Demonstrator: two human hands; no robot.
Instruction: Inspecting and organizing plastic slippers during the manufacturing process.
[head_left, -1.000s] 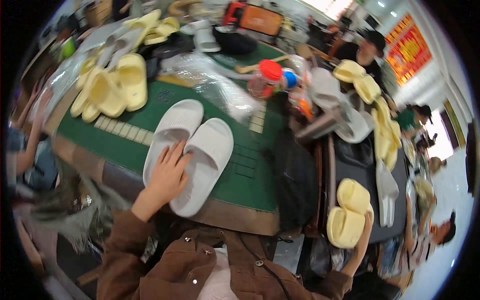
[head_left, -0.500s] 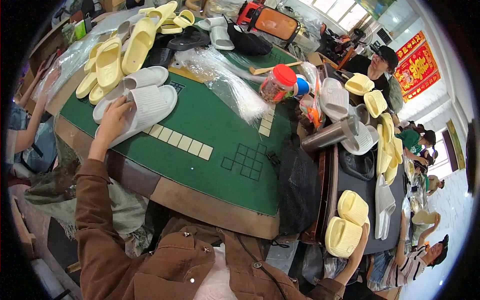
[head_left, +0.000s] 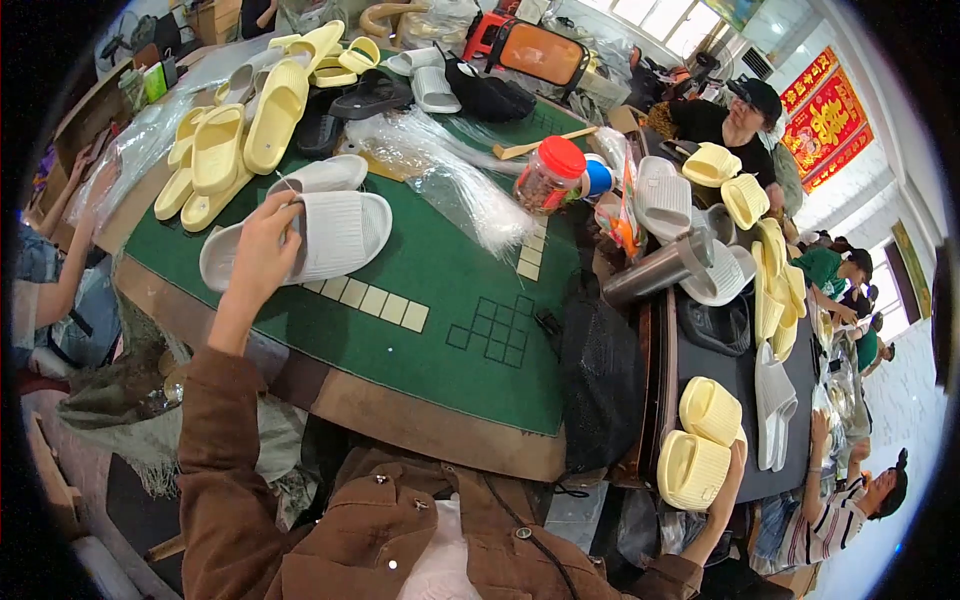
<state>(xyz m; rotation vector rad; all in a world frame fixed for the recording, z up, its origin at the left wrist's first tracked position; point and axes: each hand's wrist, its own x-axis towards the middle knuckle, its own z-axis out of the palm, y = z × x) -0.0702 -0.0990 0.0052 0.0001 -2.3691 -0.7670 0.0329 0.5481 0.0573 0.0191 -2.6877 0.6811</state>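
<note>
A pair of light grey slide slippers [head_left: 345,235] lies on the green table mat [head_left: 470,390], toes to the right and one partly over the other. My left hand [head_left: 268,242] is closed on the near one, fingers bent over its side by the strap. At the right table's near edge, a pair of pale yellow slide slippers [head_left: 695,472] is in my right hand [head_left: 732,480]. That hand's fingers are partly hidden behind them. More yellow slippers [head_left: 215,150] are piled just beyond my left hand.
A clear jar with a red lid [head_left: 550,172], a steel tumbler [head_left: 655,270] and plastic bags [head_left: 440,165] stand or lie farther off. A black mesh bag [head_left: 600,370] hangs between the tables. Other slippers line the right table. Co-workers sit around.
My left hand has moved right with the grey slippers, which now lie farther over the mat and turned more level. My right hand still holds the yellow pair.
</note>
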